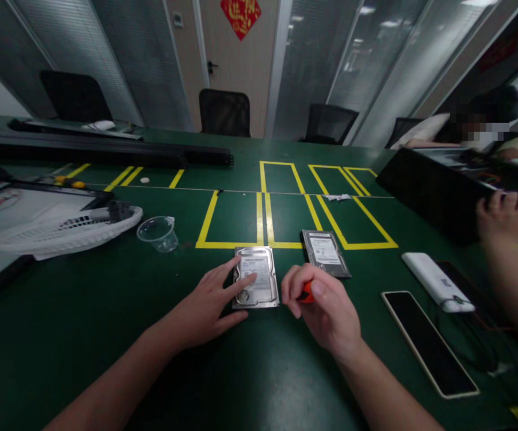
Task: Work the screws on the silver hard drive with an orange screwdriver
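A silver hard drive (pixel 263 272) with a white label lies flat on the green table in front of me. My left hand (pixel 216 293) rests at its left side, fingers spread, with fingertips on the top face and the thumb near the lower edge. Just right of that drive, my right hand (pixel 324 305) is closed around what looks like a screwdriver, its orange-red handle (pixel 306 292) showing between the fingers. The rest of this tool is hidden. Beyond my right hand lies a second, darker hard drive (pixel 324 251), also labelled.
A clear plastic cup (pixel 157 233) and a white basket (pixel 70 230) stand left. At right lie a phone (pixel 429 344), a white power bank (pixel 438 281) with cables, and a black box (pixel 429 191). Another person's hand (pixel 510 215) touches the box. Yellow tape (pixel 236 245) marks the table.
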### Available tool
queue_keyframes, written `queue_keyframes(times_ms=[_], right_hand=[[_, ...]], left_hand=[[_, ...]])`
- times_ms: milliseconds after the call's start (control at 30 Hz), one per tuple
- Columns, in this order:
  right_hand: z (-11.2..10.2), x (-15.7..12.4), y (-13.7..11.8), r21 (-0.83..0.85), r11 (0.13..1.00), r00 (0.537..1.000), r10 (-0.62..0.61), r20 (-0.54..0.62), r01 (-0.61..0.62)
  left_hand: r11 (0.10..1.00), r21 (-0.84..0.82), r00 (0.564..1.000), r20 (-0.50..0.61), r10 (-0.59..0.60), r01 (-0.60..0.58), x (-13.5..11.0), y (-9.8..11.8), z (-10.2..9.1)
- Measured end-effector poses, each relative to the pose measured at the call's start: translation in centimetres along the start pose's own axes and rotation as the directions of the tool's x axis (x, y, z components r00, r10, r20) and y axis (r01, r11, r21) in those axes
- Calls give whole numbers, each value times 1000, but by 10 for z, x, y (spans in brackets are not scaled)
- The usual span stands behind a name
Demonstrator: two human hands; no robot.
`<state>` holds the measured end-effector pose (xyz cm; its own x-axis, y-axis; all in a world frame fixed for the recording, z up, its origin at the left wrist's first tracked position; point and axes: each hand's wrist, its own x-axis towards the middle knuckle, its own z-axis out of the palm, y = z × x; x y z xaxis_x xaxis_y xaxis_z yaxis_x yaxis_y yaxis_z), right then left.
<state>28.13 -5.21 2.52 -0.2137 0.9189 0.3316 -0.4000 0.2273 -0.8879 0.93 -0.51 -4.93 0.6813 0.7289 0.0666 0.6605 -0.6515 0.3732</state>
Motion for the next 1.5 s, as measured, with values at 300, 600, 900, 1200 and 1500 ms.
queue_keyframes(times_ms=[300, 600, 900, 1200, 1500], right_hand=[[1, -1, -1, -7, 1000, 1000, 3, -6, -3], [1, -1, -1, -11, 1000, 1000, 3, -1, -3], [1, 1, -1, -5, 1000, 1000, 4, 1, -4], [1, -1, -1, -26, 1000, 1000, 14, -13, -15], [0, -1, -1, -28, 999, 1000, 21, -15, -21]], left_hand=[[1000, -13, 1000, -13, 10, -10, 0, 1, 0], [1000, -22, 1000, -7, 0, 0, 0, 2, -4], [1000, -13, 1000, -19, 15, -15, 0, 0, 0], [1000, -12, 1000, -3, 0, 0, 0, 2, -2], [1000, -15, 1000, 1, -10, 10, 0, 2, -2]])
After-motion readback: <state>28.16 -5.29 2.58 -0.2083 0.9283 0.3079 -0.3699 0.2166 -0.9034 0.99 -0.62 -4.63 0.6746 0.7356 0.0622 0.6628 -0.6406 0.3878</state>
